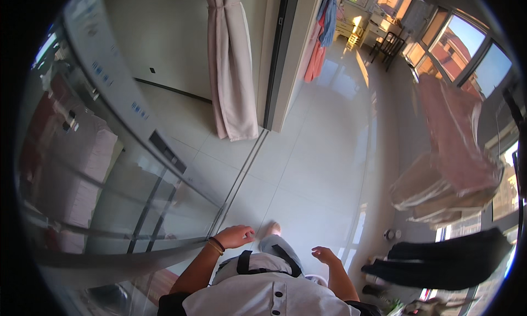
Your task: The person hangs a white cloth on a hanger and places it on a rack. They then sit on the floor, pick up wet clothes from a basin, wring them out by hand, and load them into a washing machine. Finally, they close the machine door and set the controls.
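My left hand (238, 236) hangs in front of my body with its fingers loosely curled, holding nothing; a dark band and a gold-toned bracelet circle that wrist. It is near the lower end of a framed glass sliding door (177, 167). On the other side of my body, my right hand (324, 255) hangs with slightly bent fingers and nothing in it. Between the hands, one bare foot (274, 228) shows on the pale tiled floor (317, 163). A metal floor track (246, 167) runs from the door towards a tied pink curtain (232, 69).
Dark trousers (444, 258) and covered pink garments (457, 130) hang at the right by the windows. Clothes (319, 48) hang beside the doorway's far side. A black chair (388, 46) and a desk (376, 27) stand at the far end. Behind the glass is a bed (78, 163).
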A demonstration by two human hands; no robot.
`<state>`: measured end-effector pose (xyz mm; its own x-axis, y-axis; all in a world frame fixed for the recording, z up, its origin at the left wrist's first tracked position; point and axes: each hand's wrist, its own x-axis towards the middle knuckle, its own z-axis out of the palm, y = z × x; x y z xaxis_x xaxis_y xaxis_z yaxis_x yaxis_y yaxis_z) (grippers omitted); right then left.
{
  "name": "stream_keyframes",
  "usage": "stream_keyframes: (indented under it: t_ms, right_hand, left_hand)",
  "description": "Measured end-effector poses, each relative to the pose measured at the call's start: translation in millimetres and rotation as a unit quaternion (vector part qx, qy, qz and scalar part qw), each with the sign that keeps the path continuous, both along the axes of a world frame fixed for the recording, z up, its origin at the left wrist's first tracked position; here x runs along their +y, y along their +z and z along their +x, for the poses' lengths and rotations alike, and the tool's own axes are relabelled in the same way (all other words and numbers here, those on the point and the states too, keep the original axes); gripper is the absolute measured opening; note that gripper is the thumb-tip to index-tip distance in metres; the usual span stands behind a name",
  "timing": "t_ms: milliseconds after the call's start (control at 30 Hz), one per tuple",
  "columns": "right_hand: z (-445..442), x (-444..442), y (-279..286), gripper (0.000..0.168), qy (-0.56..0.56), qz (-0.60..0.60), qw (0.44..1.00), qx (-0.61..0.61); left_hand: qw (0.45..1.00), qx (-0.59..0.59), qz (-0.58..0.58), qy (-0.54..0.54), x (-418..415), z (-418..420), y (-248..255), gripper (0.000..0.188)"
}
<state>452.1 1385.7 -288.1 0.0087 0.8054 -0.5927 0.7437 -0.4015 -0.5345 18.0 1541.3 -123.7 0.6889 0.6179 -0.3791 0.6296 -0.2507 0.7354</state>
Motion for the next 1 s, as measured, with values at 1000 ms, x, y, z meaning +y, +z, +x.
stream_keyframes:
  t_ms: [1000]
  right_hand:
    - [189,654,197,0.033,-0.208,0.158,0.961,0.089]
  left_hand:
    - [0.942,-0.272,0.193,0.042,728,350,124,0.023]
